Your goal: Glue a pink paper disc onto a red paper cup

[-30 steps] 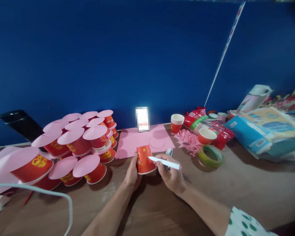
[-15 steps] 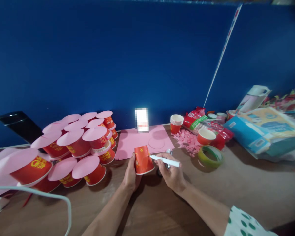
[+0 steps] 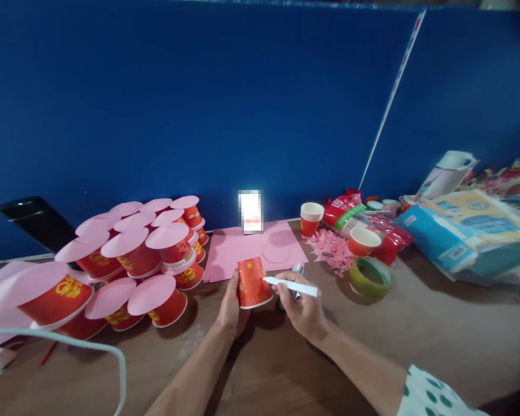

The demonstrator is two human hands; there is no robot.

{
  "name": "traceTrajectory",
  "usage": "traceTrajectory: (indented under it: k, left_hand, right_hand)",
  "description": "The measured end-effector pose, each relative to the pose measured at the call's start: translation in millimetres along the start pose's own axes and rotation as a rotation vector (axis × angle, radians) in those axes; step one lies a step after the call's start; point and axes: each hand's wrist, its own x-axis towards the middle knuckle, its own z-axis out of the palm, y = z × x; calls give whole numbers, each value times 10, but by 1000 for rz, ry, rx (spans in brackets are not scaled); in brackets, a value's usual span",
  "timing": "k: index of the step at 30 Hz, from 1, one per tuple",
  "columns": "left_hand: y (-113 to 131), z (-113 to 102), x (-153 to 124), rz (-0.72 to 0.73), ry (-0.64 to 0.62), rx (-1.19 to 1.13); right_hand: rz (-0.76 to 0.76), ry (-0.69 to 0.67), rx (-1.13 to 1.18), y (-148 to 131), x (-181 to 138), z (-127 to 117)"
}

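A red paper cup [image 3: 253,284] with small yellow print is upside down in my left hand [image 3: 230,312], the fingers wrapped round its left side and partly hidden behind it. My right hand [image 3: 304,312] grips a white marker [image 3: 297,286], its tip at the cup's right side. Whether the tip touches the cup, I cannot tell. Under the right hand lies what looks like a pair of scissors [image 3: 299,270], mostly hidden. Beyond the cup, pink paper sheets [image 3: 234,248] lie on the table, a circle drawn on the top one.
At left stand several stacked red cups [image 3: 167,309] topped with pink paper discs [image 3: 151,293]. To the right are upright cups [image 3: 311,218], pink paper scraps [image 3: 329,245], a green tape roll [image 3: 370,277], a red package [image 3: 346,214] and a blue-yellow pack [image 3: 468,231]. A white cable [image 3: 122,370] crosses lower left.
The marker tip has shifted very slightly left over the cup's right side. Both hands keep their holds, and the other things stay where they were.
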Motion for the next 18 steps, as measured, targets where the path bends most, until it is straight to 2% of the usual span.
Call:
traceTrajectory:
  k: [18]
  left_hand:
    - [10, 5, 10, -22, 20, -11]
  right_hand:
    - [17, 3, 29, -6, 5, -4]
